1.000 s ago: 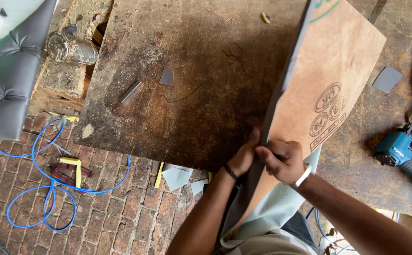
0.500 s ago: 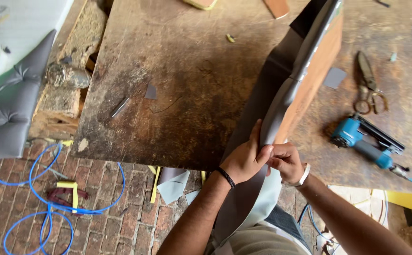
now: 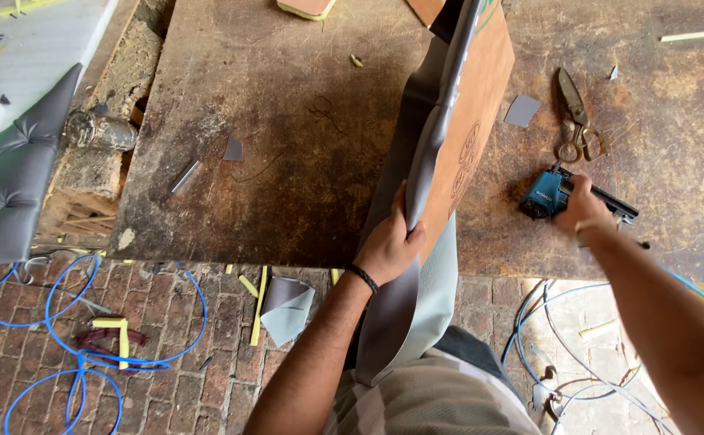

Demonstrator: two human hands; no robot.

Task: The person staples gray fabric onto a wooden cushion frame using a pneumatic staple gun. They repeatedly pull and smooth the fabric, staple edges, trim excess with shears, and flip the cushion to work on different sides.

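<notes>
A plywood panel point(image 3: 473, 129) wrapped in grey leatherette point(image 3: 412, 306) stands on edge on the worn wooden workbench point(image 3: 287, 161). My left hand point(image 3: 390, 240) grips its near edge and the grey cover, thumb on the plywood side. My right hand point(image 3: 581, 205) lies out to the right on a blue staple gun point(image 3: 545, 196) on the bench, fingers over its body. Loose grey leatherette hangs from the panel down over my lap.
Large shears point(image 3: 573, 117) lie just beyond the staple gun, with a grey scrap point(image 3: 523, 110) beside them. A blue hose point(image 3: 86, 338) coils on the brick floor at left. A tufted grey cushion point(image 3: 9, 189) stands at far left. Thin cables point(image 3: 577, 354) trail at right.
My right hand has let go of the panel and moved right onto the staple gun. The panel has tipped up further onto its edge, held by my left hand alone.
</notes>
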